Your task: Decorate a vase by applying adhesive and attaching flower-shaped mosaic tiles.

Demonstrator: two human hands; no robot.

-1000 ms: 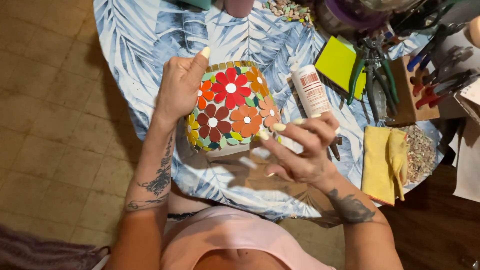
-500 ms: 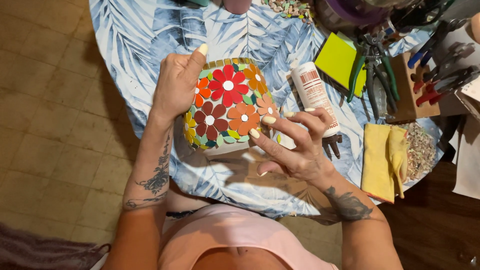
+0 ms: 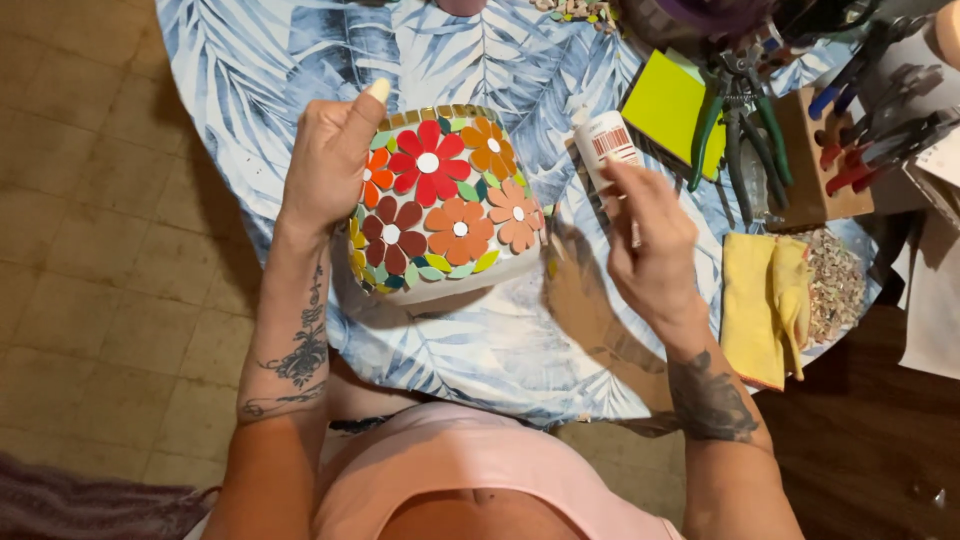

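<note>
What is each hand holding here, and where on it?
The left hand grips the flower-mosaic pot by its rim, thumb up. The right hand lies over the white glue bottle's lower body; a firm grip cannot be told.

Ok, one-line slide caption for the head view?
Left hand steadies a flower-mosaic pot while right hand reaches the white glue bottle.

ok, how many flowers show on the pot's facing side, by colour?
On the mosaic pot, side in view:
red flower: 1
dark red flower: 1
orange flowers: 4, one leaning red, one paler
yellow flower: 1, partly hidden at the left edge
Total: 7
</note>
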